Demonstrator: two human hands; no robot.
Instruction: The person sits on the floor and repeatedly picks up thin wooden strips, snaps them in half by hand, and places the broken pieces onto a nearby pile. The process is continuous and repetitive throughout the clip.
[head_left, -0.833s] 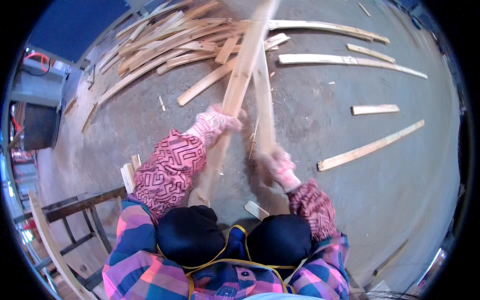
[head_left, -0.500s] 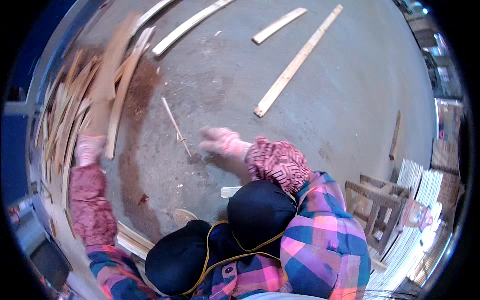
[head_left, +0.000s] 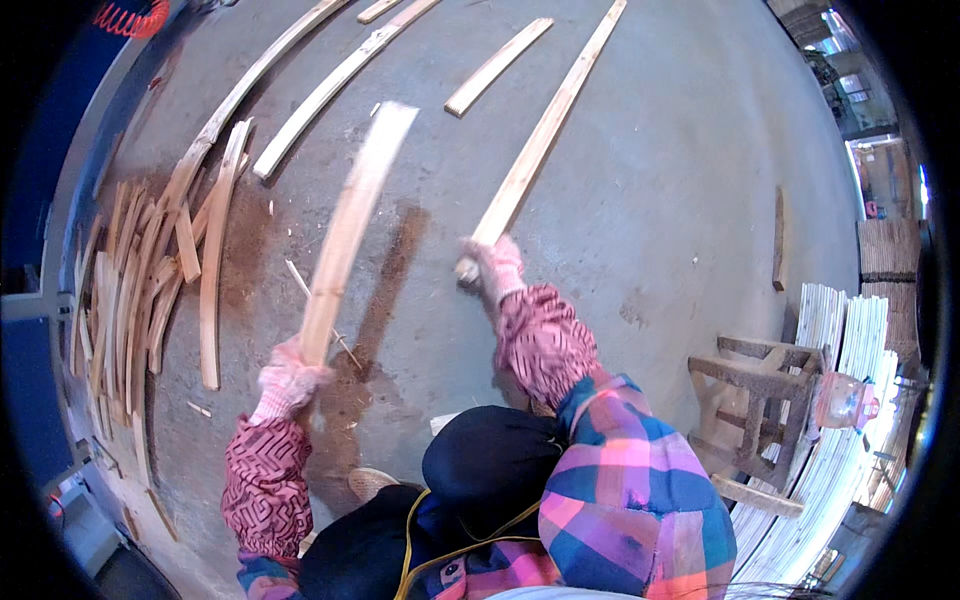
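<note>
My left hand (head_left: 290,378), in a pale pink work glove, is closed round the lower end of a flat wooden board (head_left: 350,225). The board tilts up and away, lifted off the floor, its shadow to the right; its far end is slightly blurred. My right hand (head_left: 496,266), gloved alike, is wrapped round the near end of a long narrow wooden strip (head_left: 550,125) that reaches toward the top edge. Between my hands and the pile on the left, a thin stick (head_left: 298,277) lies on the floor, partly behind the board.
A heap of wood strips (head_left: 125,290) lies at the left, with longer strips (head_left: 335,90) and a shorter piece (head_left: 500,65) farther off. At the right stand a wooden stool (head_left: 755,375) and stacked pale boards (head_left: 835,480). A dark strip (head_left: 779,240) lies near them.
My left hand has swung right, away from the heap, bringing the board with it. My right hand has moved from above bare floor onto the long strip's near end and closed on it.
</note>
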